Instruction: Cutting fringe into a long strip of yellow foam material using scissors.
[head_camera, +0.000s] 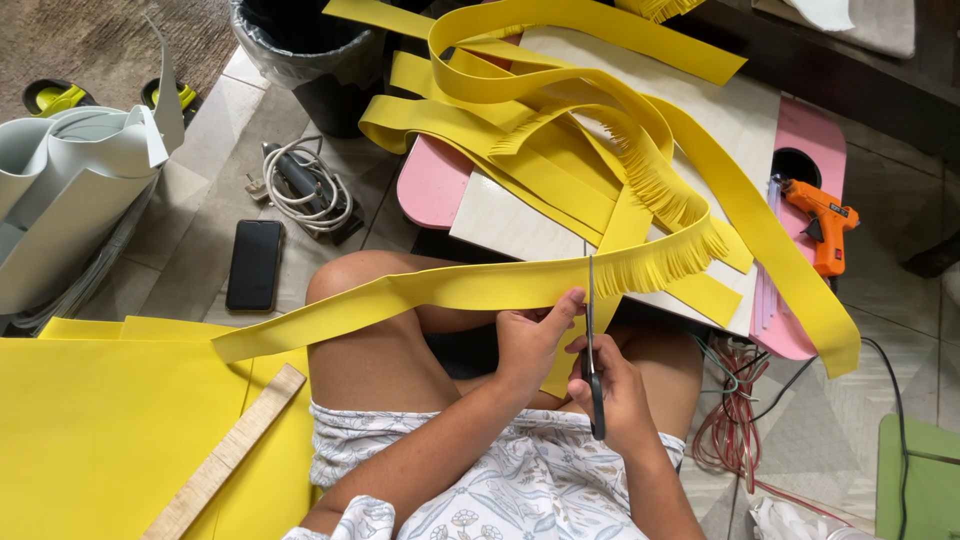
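A large yellow foam sheet (100, 430) covers the floor at the lower left, its far side cut off by the picture's edge, with a wooden ruler (225, 455) lying slantwise on it. Rolled white sheets (70, 180) stand at the left. A low pink table (815, 140) carries a pale board (500, 220) heaped with yellow strips (540, 130), and an orange glue gun (825, 225) near its right edge. A dark bin (300, 50) lined with a plastic bag sits at the top; its contents cannot be made out. The long yellow strip (400, 295) runs over the person's knee. The left hand (528, 340) pinches its lower edge between thumb and fingers. The right hand (615, 390) is closed through the handles of the scissors (592, 340), whose blades stand upright at the strip, just where the fringe begins.
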